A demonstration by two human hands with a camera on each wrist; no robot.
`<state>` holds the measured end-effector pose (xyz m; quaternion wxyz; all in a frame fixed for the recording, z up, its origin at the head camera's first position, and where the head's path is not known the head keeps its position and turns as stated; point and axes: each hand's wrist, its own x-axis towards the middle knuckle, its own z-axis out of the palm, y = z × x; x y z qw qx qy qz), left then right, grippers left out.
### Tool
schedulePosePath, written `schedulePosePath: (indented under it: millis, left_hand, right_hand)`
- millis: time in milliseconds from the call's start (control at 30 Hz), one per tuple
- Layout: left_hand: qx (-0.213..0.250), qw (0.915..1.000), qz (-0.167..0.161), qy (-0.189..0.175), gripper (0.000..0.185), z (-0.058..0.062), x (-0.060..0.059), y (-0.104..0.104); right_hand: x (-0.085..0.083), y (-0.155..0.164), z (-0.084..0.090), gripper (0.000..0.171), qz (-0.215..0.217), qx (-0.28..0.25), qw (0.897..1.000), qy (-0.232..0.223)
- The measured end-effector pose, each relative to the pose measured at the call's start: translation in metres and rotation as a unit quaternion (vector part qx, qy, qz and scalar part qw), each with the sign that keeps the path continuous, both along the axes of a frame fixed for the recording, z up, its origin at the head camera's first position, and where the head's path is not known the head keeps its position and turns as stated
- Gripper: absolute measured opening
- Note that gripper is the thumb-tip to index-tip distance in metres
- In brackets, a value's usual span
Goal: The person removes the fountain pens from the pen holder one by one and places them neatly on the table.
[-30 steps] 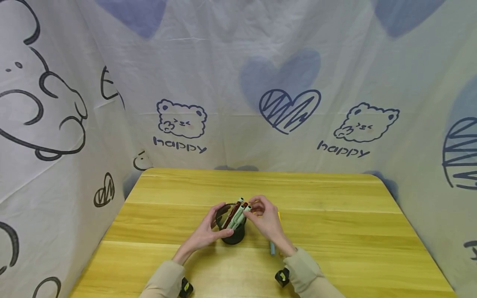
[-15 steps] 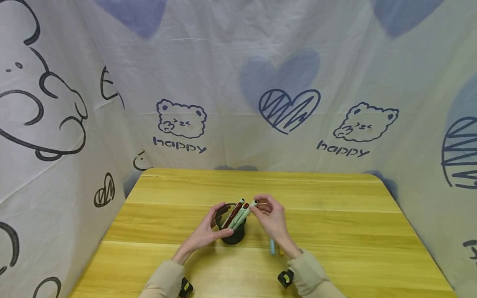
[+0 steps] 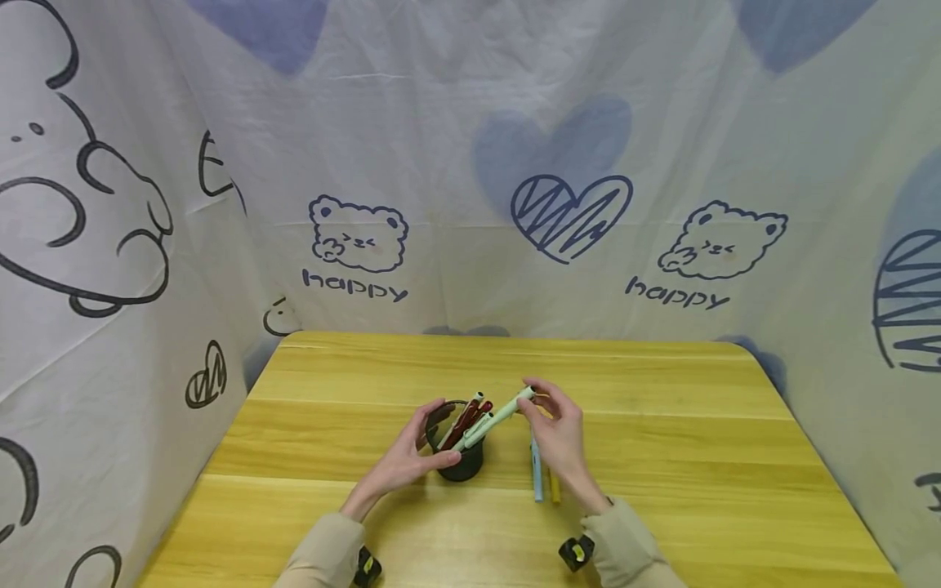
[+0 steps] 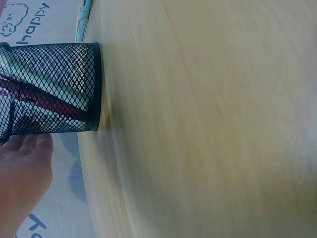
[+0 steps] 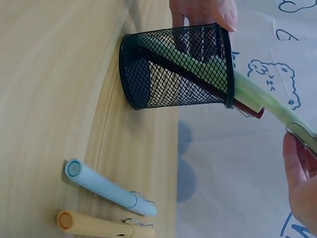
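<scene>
Observed a black mesh pen holder (image 3: 465, 467), upright on the desk (image 3: 662, 441), below the middle of the head view. Found gripped by the left hand (image 3: 404, 459) from 9 o'clock, fingers curled round the side and partly lost behind it; unable to confirm full contact. Noted the right hand (image 3: 557, 425) between 2 and 3 o'clock of the holder, fingers pinching a pale green pen (image 3: 507, 411) near its upper end. Recorded as slanting towards 2 o'clock from the holder's mouth, lower end obscured by mesh. Seen inside, overlapping: dark red pens (image 3: 461, 420) and further pale green (image 3: 479, 426); unable to count exactly. Located at 3 o'clock on the desk: a blue pen (image 5: 106, 187) and, just beside, a yellow pen (image 5: 99, 225), the latter largely hidden by the right hand in the head view. Cut off at the left wrist view's 12 o'clock edge: the blue pen.
</scene>
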<state>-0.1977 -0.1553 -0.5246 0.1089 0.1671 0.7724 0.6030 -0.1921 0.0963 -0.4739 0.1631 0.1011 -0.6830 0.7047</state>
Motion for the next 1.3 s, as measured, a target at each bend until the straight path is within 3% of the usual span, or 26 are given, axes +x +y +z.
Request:
schedulePosePath:
  millis: [367,533,767,1133,1300]
  left_hand:
    - [-0.006,1.0000,0.001,0.002,0.089,-0.001,-0.001,-0.001]
    - [-0.006,1.0000,0.004,-0.002,0.090,0.000,-0.001,-0.002]
    - [-0.002,1.0000,-0.002,0.001,0.090,0.001,0.000,-0.001]
    - [0.001,1.0000,-0.005,0.001,0.090,0.001,0.000,0.000]
    - [0.000,1.0000,-0.004,0.001,0.089,0.000,-0.001,0.000]
  right_hand:
    - [0.000,0.012,-0.005,0.026,-0.005,-0.072,0.997,0.006]
    - [0.001,0.020,-0.010,0.015,0.026,-0.127,0.991,0.028]
    - [0.002,0.032,-0.016,0.024,0.084,-0.157,0.982,0.063]
    - [0.005,0.047,-0.023,0.009,0.060,-0.179,0.982,-0.005]
    - [0.005,0.054,-0.030,0.018,0.085,-0.216,0.973,0.001]
